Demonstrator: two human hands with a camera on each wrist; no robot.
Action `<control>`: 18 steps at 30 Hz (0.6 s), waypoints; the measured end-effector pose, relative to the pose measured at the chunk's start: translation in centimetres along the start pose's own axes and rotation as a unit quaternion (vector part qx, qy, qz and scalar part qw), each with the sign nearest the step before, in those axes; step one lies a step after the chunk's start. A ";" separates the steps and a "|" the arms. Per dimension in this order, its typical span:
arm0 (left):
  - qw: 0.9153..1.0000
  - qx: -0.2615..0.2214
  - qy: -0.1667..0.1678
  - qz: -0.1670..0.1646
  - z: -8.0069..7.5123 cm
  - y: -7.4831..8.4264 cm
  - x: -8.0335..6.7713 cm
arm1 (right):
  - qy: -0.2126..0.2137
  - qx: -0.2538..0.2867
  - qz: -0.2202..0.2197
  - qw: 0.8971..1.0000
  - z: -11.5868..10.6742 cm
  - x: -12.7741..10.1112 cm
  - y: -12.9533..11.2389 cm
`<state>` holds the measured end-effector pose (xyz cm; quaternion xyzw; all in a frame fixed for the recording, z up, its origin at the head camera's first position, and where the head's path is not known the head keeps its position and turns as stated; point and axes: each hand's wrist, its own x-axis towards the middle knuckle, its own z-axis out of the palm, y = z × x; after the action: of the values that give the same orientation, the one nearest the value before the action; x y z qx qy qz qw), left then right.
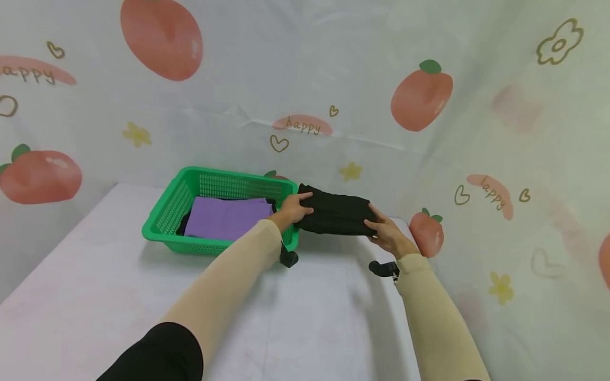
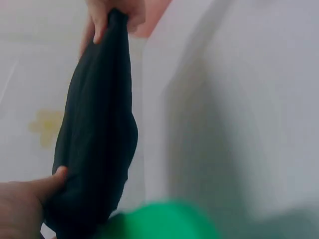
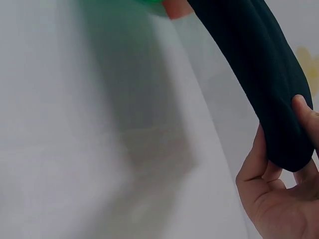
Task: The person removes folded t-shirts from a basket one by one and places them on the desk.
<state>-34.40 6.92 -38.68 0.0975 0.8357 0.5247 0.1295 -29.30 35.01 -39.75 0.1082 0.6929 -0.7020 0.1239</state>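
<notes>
A folded black cloth, perhaps a garment (image 1: 335,212), is held up in the air just right of the green basket (image 1: 157,219). My left hand (image 1: 292,210) grips its left end beside the basket's right rim. At the other end my right hand (image 1: 388,233) pinches it, with the thumb on one side and fingers on the other in the right wrist view. In the left wrist view the cloth (image 2: 97,124) stretches between both hands. Inside the basket lies a folded purple cloth (image 1: 226,218), with something black beneath it.
The basket stands on a white-covered table (image 1: 305,317) near its back edge. Behind and to the right hangs a white curtain (image 1: 362,69) printed with peaches. Black wrist-camera mounts (image 1: 381,269) stick out under the wrists.
</notes>
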 end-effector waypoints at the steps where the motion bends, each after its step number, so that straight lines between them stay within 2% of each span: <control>1: 1.000 0.005 0.003 0.001 0.4 0.2 0.0 | 0.003 0.001 0.001 1.000 -0.2 -0.1 0.0; 10: 1.000 0.017 0.010 -0.002 2.9 1.2 0.3 | 0.017 -0.013 0.007 1.000 -1.7 -0.9 0.5; 15: 1.000 0.012 0.014 -0.007 4.1 1.1 0.3 | 0.021 -0.010 0.010 1.000 -2.4 -1.1 1.3; 18: 0.999 0.015 0.028 -0.008 5.0 0.9 0.2 | 0.024 -0.015 0.012 1.000 -2.6 -1.2 1.8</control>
<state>-32.96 11.62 -39.96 0.0782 0.8475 0.5136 0.1087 -27.61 37.67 -41.13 0.1321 0.7046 -0.6873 0.1172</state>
